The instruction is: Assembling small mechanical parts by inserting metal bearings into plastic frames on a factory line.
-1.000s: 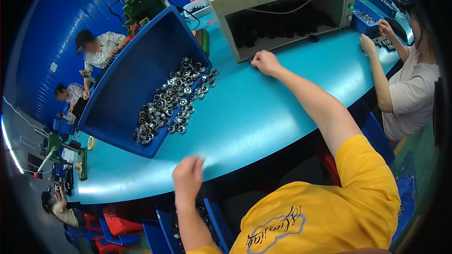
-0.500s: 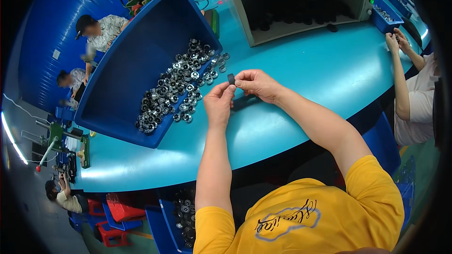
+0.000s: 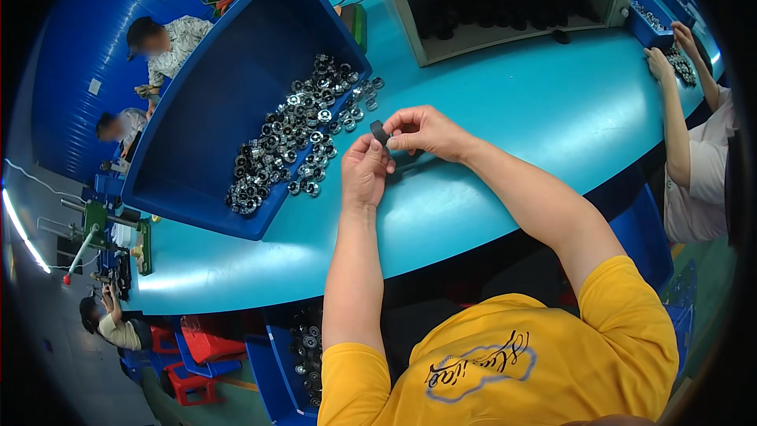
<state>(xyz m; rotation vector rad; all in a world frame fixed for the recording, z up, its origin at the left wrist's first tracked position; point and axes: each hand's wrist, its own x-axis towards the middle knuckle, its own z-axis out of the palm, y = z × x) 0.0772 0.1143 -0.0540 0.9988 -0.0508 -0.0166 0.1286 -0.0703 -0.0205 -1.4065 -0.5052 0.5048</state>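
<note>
1. Head view: your small black piece (image 3: 379,133) is held up over the turquoise table (image 3: 489,126), to the right of the big blue bin (image 3: 213,102) and near the bin's right edge.

2. Its longer side stands nearly upright, the top tipped toward the bin. It is too small to tell whether a hole runs through it.

3. Your left hand (image 3: 364,175), right of the bin's near end, is pinched thumb-to-fingers on the lower part of the piece. From this hand, the piece lies up and slightly away from the bin.

4. Your right hand (image 3: 430,134), farther right of the bin, has thumb and finger closed on the other side. From this hand, the piece lies toward the bin.

5. Neither hand is nearer; both touch the piece, which sits between them.

6. Shiny metal caps (image 3: 292,130) heap along the bin's right side, some on the table just outside it.

7. Right of the bin's far end stands a grey box (image 3: 400,12) with dark pieces (image 3: 489,12) inside.

8. Well right of the bin, a co-worker's hand (image 3: 661,65) is beside a cluster of small parts (image 3: 680,67).
</note>
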